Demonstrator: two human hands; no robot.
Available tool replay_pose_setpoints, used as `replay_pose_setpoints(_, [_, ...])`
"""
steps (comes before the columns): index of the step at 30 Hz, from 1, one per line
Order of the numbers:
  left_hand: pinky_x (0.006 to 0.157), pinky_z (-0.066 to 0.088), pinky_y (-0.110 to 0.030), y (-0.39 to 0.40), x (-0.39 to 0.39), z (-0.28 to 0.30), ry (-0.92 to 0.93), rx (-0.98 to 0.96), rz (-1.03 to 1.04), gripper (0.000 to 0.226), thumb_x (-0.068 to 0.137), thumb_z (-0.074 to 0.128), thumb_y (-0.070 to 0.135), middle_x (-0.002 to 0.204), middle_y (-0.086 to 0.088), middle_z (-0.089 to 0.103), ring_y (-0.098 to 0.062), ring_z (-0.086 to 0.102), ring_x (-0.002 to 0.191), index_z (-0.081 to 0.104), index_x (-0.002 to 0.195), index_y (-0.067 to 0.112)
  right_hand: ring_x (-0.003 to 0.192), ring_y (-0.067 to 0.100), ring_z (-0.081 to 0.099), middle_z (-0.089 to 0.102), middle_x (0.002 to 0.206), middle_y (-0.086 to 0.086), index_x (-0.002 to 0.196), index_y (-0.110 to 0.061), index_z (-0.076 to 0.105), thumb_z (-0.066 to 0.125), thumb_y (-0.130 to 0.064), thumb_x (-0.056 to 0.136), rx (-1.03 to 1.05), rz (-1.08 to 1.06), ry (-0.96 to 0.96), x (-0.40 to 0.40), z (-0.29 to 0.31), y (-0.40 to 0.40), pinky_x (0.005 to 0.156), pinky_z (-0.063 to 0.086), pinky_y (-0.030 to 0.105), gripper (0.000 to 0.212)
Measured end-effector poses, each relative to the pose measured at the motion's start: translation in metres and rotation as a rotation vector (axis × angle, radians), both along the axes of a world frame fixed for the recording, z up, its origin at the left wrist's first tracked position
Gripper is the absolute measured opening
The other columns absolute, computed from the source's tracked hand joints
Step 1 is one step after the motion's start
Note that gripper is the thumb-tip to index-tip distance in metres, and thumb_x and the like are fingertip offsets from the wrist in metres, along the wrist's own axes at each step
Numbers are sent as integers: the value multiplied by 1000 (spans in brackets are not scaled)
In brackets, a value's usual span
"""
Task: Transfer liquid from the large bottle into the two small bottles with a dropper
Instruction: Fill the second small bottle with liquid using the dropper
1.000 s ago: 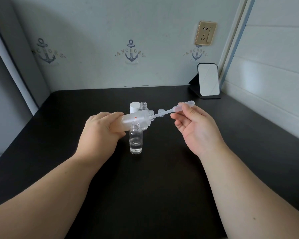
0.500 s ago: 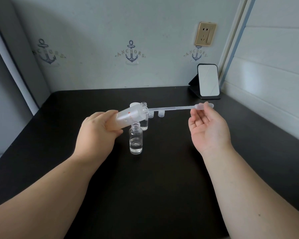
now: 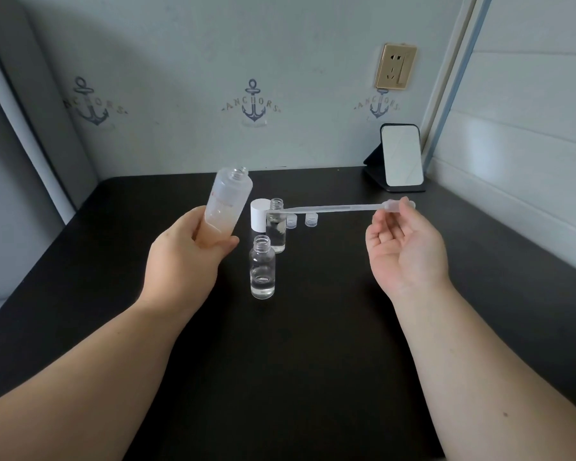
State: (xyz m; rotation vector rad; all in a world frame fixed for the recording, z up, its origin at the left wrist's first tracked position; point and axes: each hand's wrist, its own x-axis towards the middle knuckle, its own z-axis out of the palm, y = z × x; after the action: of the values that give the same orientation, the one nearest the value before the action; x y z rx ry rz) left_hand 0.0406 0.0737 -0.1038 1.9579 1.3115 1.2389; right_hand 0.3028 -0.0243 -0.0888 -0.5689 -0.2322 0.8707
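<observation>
since the earlier frames the large bottle (image 3: 228,202) has swung from nearly lying on its side to almost upright, neck up and leaning slightly right, and the dropper (image 3: 343,208) has drawn clear of its mouth.

left hand (image 3: 187,257) grips the lower part of the large bottle, fingers wrapped round the frosted body, thumb across the front. bottle is held off the table (image 3: 313,344), mouth open; a little liquid seems to sit in the lower part, though the frosting makes the level hard to read.

right hand (image 3: 406,247) is palm up, pinching the dropper bulb between thumb and fingertips; the other fingers are loosely curled. dropper lies about level, tip pointing left, ending just over or beside the mouth of the far small bottle (image 3: 277,227); cannot tell if it touches.

near small bottle (image 3: 262,267) stands upright on the table in front, uncapped, with clear liquid in its bottom part. far small bottle stands just behind it, also uncapped, some liquid inside. white cap (image 3: 260,214) stands just left of the far bottle. two small clear caps (image 3: 301,220) lie behind, near each other.

small mirror (image 3: 401,156) stands at the far right corner; wall socket (image 3: 395,66) above it.
</observation>
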Motion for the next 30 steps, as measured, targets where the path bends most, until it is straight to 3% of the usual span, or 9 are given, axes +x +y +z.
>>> replay_pose_setpoints(4, [59, 40, -15, 0, 3, 0, -24, -50, 19, 20, 85, 77, 39, 83, 18, 65, 16, 58, 80, 59, 89, 42, 70, 15, 69, 73, 79, 2, 63, -16, 79, 68, -11, 95, 3, 5, -4, 0, -1, 1, 66, 54, 23, 34])
replay_pose_setpoints(9, [61, 39, -13, 2, 4, 0, -26, -85, 18, 21, 84, 78, 41, 83, 19, 64, 22, 55, 81, 59, 93, 38, 66, 14, 67, 72, 77, 1, 63, -17, 79, 69, -13, 94, -7, 19, -52, -1, -1, 1, 64, 52, 22, 33])
replay_pose_setpoints(13, [63, 38, -14, 3, 4, 0, -23, -124, 16, 31, 83, 77, 46, 88, 22, 62, 7, 59, 80, 56, 104, 38, 65, 14, 66, 72, 77, 1, 65, -17, 79, 68, -14, 94, -11, 25, -68, 0, 0, 1, 63, 52, 22, 30])
replay_pose_setpoints(20, [63, 38, -12, 0, 3, 2, -40, -169, -26, 45, 81, 78, 50, 91, 30, 56, 9, 56, 82, 47, 112, 43, 64, 13, 66, 72, 77, 1, 67, -16, 79, 68, -13, 95, -28, 33, -97, 0, -1, 2, 62, 51, 22, 30])
replay_pose_setpoints(25, [73, 52, -22, -4, -1, 3, -189, -223, -32, 36, 88, 71, 33, 105, 23, 61, -1, 62, 94, 52, 118, 41, 65, 14, 65, 72, 78, 2, 70, -12, 78, 69, -18, 94, -18, 42, -111, 0, -1, 2, 62, 51, 22, 26])
replay_pose_setpoints(30, [66, 46, -23, -16, -8, 12, -265, -114, 79, 22, 88, 65, 20, 93, 13, 63, -7, 62, 86, 60, 96, 39, 65, 14, 64, 72, 79, 2, 72, -11, 78, 71, -20, 93, -18, 47, -121, 2, -2, 2, 62, 51, 22, 24])
